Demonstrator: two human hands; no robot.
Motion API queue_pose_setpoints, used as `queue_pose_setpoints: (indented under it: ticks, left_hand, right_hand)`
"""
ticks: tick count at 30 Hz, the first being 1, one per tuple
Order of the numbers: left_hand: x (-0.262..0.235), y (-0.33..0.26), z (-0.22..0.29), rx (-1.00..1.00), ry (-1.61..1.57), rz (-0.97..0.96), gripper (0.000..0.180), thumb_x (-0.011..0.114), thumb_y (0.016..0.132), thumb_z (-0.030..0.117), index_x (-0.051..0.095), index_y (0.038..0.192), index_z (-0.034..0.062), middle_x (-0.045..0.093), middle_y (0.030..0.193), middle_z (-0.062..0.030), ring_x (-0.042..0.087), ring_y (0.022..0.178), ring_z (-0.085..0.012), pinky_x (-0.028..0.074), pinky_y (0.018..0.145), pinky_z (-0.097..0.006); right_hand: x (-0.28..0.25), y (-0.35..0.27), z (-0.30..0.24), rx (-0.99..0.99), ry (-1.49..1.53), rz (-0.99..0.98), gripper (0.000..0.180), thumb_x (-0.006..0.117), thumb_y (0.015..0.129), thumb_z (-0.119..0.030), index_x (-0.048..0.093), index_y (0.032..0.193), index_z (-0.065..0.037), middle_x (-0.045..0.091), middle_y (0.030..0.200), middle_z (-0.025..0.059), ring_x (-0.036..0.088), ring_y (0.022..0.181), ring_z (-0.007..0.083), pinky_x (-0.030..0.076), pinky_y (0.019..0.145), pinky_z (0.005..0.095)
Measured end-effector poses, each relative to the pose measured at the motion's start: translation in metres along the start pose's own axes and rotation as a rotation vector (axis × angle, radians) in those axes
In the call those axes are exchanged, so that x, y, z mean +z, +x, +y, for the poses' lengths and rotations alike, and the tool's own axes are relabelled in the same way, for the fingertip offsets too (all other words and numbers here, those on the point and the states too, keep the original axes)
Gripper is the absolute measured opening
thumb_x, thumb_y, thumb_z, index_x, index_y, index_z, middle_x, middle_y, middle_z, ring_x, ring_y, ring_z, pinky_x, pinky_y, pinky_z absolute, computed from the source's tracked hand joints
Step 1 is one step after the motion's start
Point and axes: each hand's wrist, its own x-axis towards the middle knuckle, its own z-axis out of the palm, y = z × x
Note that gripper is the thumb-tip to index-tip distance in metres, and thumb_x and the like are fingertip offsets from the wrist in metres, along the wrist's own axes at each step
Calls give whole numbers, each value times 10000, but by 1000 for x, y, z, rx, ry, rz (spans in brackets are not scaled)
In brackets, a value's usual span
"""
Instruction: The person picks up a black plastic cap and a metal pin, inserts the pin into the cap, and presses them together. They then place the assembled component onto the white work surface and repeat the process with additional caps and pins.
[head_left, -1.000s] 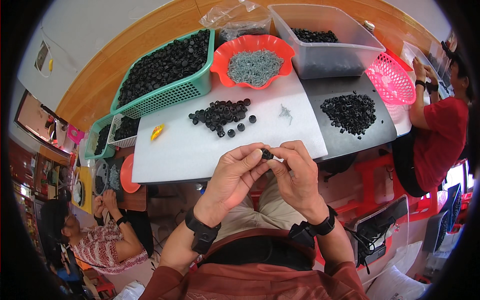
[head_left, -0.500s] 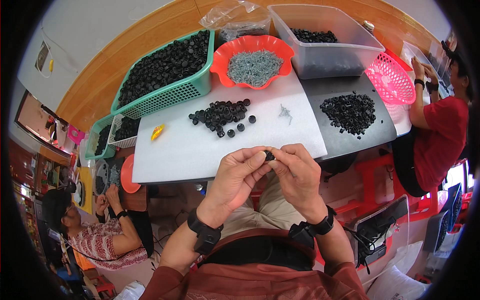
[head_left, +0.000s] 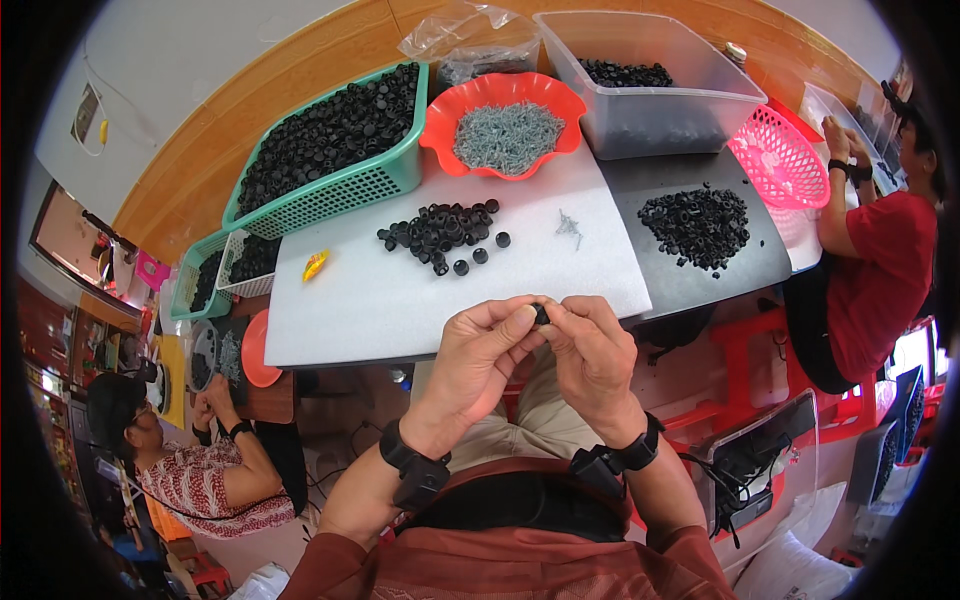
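Observation:
My left hand [head_left: 478,358] and my right hand [head_left: 592,356] meet at the near edge of the white table [head_left: 370,300]. Together their fingertips pinch one small black round part [head_left: 541,313]. Just beyond them on the table lies a loose pile of the same black parts [head_left: 440,230] and a few small grey screws [head_left: 569,228]. A red scalloped bowl [head_left: 447,130] behind the pile is full of grey screws. Both wrists wear black bands.
A green basket [head_left: 330,192] of black parts stands back left, a clear tub [head_left: 690,110] back right. A second black pile [head_left: 696,226] lies on a grey surface beside a pink basket [head_left: 778,162]. One person in red sits right, another sits lower left.
Both hands have stayed together at the table edge, shifting only slightly while turning the small black part between the fingertips. Nothing on the table moved.

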Motion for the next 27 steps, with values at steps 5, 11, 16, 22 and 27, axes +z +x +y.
queue_pose_setpoints:
  ticks: [5,11,16,22,27]
  left_hand:
    - [0,0,-1,8,4,10,198,677,982,74,709,1149,-28,722,1130,-134,708,1011,-198,607,939,-324]
    - [1,0,-2,17,18,-4,203,675,985,77,705,1155,-31,720,1134,-132,705,1018,-196,606,940,-329]
    - [1,0,-3,9,30,3,207,673,989,86,704,1155,-33,718,1136,-132,707,1010,-203,606,944,-351]
    - [1,0,-6,13,38,10,208,671,992,92,704,1159,-28,717,1137,-133,708,1004,-211,606,936,-368]
    - [3,-1,-3,2,62,-6,203,674,990,85,708,1160,-21,718,1143,-134,707,1000,-209,601,930,-370]
  right_hand:
    - [1,-2,1,-5,-11,9,272,743,863,35,699,1127,-9,670,961,129,699,700,246,558,567,321]
    - [1,-2,1,-13,-29,15,296,746,849,46,702,1136,-10,672,959,123,699,700,241,558,566,322]
    - [1,-5,3,-19,-36,26,322,747,827,69,704,1138,-1,672,955,121,697,701,242,557,563,318]
    - [1,-6,4,-23,-31,36,317,750,834,63,706,1142,1,677,956,123,700,713,239,558,573,307]
    - [1,-7,5,56,42,24,262,746,864,38,714,1121,0,686,970,133,709,732,230,568,604,304]
